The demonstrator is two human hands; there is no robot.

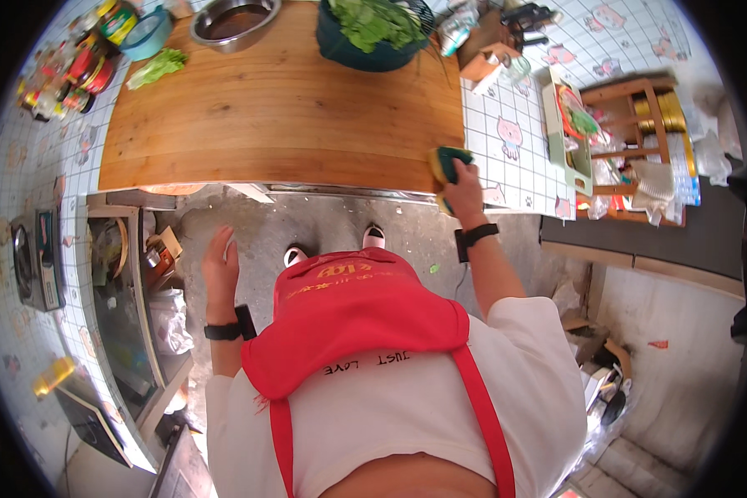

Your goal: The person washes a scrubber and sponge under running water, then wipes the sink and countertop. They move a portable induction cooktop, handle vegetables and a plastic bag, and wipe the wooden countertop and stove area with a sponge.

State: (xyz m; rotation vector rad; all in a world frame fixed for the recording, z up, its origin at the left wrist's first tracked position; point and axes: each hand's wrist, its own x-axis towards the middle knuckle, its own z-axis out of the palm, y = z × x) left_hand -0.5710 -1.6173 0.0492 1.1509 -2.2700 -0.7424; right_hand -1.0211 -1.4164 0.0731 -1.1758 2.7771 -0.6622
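Note:
My right hand point(465, 190) grips a green and yellow scouring sponge point(448, 165) at the right front corner of a wooden tabletop point(274, 124). Another bit of yellow and green shows below the fingers, by the table's front edge; I cannot tell whether it belongs to the same sponge. My left hand point(220, 264) hangs in front of the table, over the concrete floor, with nothing in it and the thumb apart from the fingers. A loose green leaf point(157, 68) lies at the table's back left.
A steel bowl of dark liquid point(233, 25) and a dark green basket of leafy greens point(373, 37) stand at the back. Bottles and jars point(90, 71) crowd the left. A knife block point(488, 46) is back right, near a wooden rack point(629, 124). An open cabinet point(121, 299) lies left.

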